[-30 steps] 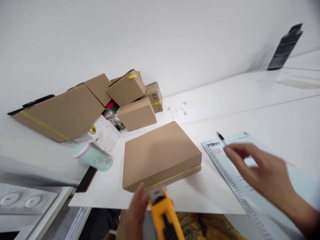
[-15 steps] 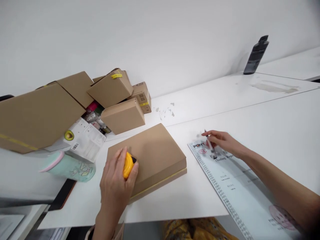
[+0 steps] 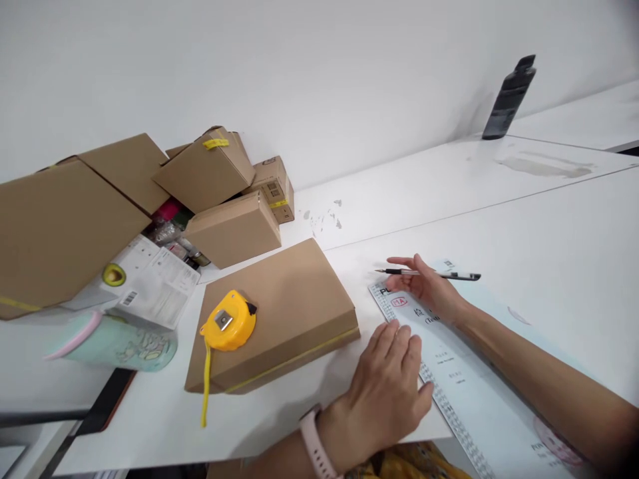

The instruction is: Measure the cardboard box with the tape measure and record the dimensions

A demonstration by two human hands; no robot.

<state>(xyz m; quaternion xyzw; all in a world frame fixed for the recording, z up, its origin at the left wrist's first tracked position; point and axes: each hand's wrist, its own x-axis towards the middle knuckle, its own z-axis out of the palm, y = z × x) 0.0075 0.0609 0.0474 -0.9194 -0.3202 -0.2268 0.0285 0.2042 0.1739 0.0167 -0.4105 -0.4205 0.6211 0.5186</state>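
A flat brown cardboard box [image 3: 294, 299] lies on the white table [image 3: 549, 226] in front of me. A yellow tape measure [image 3: 228, 322] rests on its left part, its yellow strap hanging over the box's edge. My left hand [image 3: 387, 392], with a pink watch strap at the wrist, lies flat with fingers stretched out on the table, at the left edge of a printed sheet [image 3: 474, 372]. My right hand [image 3: 424, 286] rests on the top of that sheet and holds a black pen [image 3: 429, 273] level between its fingers.
A heap of brown cardboard boxes [image 3: 219, 173] fills the back left, with white printed packs [image 3: 150, 283] and a pale green bottle [image 3: 117, 339] lying beside it. A dark flat object [image 3: 509, 100] leans on the wall at the far right. Something yellow [image 3: 404, 462] lies below the table's front edge.
My left hand let go of the tape measure on the box and moved right to the sheet's edge. My right hand lifted the pen off the sheet and holds it level.
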